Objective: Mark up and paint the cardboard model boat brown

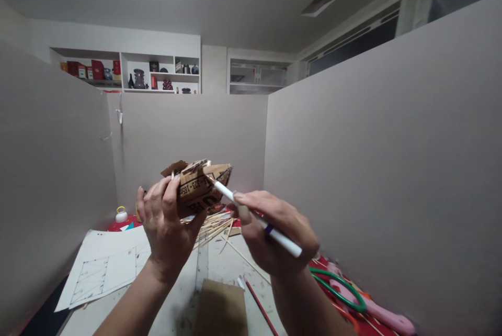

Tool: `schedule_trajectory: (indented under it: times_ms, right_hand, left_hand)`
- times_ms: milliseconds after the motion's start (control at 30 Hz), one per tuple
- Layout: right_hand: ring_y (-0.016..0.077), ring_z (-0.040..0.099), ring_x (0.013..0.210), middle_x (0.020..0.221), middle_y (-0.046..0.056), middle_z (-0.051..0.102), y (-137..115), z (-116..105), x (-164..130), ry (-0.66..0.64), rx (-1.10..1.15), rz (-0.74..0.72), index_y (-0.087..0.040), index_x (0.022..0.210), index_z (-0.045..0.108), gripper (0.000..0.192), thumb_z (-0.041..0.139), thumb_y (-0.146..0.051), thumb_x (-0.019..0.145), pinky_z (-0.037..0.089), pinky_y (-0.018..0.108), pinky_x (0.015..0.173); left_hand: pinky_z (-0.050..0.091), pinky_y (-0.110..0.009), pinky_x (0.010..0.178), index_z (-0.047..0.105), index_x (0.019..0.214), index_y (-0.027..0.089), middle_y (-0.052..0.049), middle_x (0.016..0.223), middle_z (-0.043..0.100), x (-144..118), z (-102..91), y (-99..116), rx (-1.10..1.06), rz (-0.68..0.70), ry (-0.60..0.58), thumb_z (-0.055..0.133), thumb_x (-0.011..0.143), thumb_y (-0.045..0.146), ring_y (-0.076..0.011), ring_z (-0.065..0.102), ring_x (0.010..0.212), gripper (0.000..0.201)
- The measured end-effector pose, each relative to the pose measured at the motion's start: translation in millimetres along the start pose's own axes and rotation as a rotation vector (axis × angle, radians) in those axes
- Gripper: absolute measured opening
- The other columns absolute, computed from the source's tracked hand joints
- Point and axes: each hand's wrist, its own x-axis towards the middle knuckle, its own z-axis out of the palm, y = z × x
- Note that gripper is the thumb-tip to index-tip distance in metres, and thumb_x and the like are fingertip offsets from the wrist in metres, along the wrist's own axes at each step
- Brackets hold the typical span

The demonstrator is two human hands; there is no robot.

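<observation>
Raised above the table, a brown cardboard model (196,189) with printed letters and numbers is gripped in my left hand (167,218). Its right end comes to a point, and layered cardboard pieces stick up along its top. My right hand (276,228) is closed around a slim white pen (225,190) with a dark purple band. The pen slants up to the left, its brownish tip at the cardboard's printed side; whether it touches, I cannot tell. My left palm hides part of the model's left end.
Below lie thin wooden sticks (214,226), a clear ruler (202,262), a flat cardboard piece (221,307) and a red-and-black pencil (261,307). A paper drawing (105,268) is at left. At right are a green ring-shaped cable (358,302) and a pink tool (386,317). Grey partitions (188,126) enclose the table.
</observation>
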Motion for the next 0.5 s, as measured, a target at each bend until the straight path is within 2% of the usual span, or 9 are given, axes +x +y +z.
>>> schedule_trajectory:
  times_ms: [200,400,500]
  right_hand:
    - [0.0167,0.073,0.071,0.092,0.002,0.077,1.2,2.1,-1.0,0.058,-0.124,0.039,-0.028,0.114,0.07,0.043,0.064,-0.002,0.08,0.062,0.032,0.058]
    - [0.0173,0.073,0.072,0.086,0.003,0.076,0.1,9.0,-1.6,-0.049,-0.058,-0.099,-0.022,0.121,0.066,0.043,0.063,-0.003,0.082,0.064,0.031,0.058]
    - [0.016,0.073,0.07,0.089,0.001,0.076,2.5,4.7,0.1,0.023,-0.131,-0.039,-0.026,0.117,0.068,0.043,0.062,-0.002,0.082,0.063,0.03,0.056]
  left_hand:
    - [0.025,-0.061,0.114,0.035,0.145,0.027,-0.015,0.127,0.059,-1.9,1.8,-1.7,0.016,0.003,0.03,0.075,0.077,0.043,-0.0342,0.054,0.121,0.08]
    - [0.023,-0.057,0.115,0.042,0.141,0.019,-0.018,0.124,0.061,-3.0,4.7,-4.2,0.021,0.029,0.08,0.073,0.078,0.048,-0.0331,0.056,0.117,0.076]
    - [0.023,-0.056,0.115,0.044,0.14,0.018,-0.018,0.124,0.062,-2.7,5.0,-4.3,0.03,0.03,0.085,0.076,0.076,0.048,-0.0332,0.056,0.118,0.078]
